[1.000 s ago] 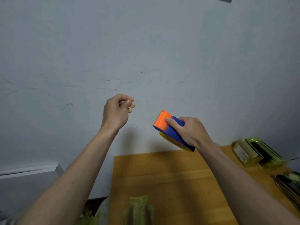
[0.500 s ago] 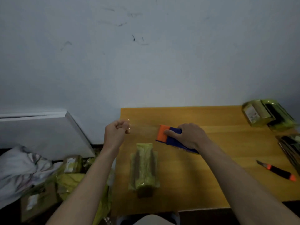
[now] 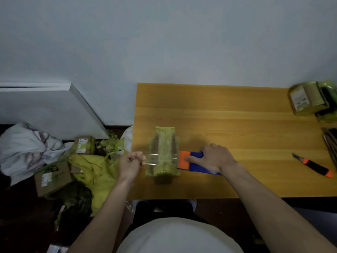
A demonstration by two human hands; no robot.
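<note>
A narrow parcel wrapped in yellow-green film [image 3: 163, 143] lies on the wooden table [image 3: 228, 125], near its left edge. My right hand [image 3: 214, 157] grips a blue and orange tape dispenser [image 3: 191, 162] just right of the parcel. A strip of clear tape [image 3: 155, 159] runs from the dispenser across the parcel's near half. My left hand [image 3: 130, 165] pinches the tape's free end, left of the parcel at the table's edge.
An orange and black utility knife [image 3: 312, 165] lies at the right. Wrapped parcels [image 3: 310, 100] sit at the back right corner, dark flat items [image 3: 331, 141] at the right edge. On the floor to the left lie cardboard boxes [image 3: 52, 177], yellow bags [image 3: 94, 172] and white cloth [image 3: 23, 148].
Both hands came down from in front of the wall to the table. The stretched tape now lies across the parcel, with the dispenser lowered beside it on the right.
</note>
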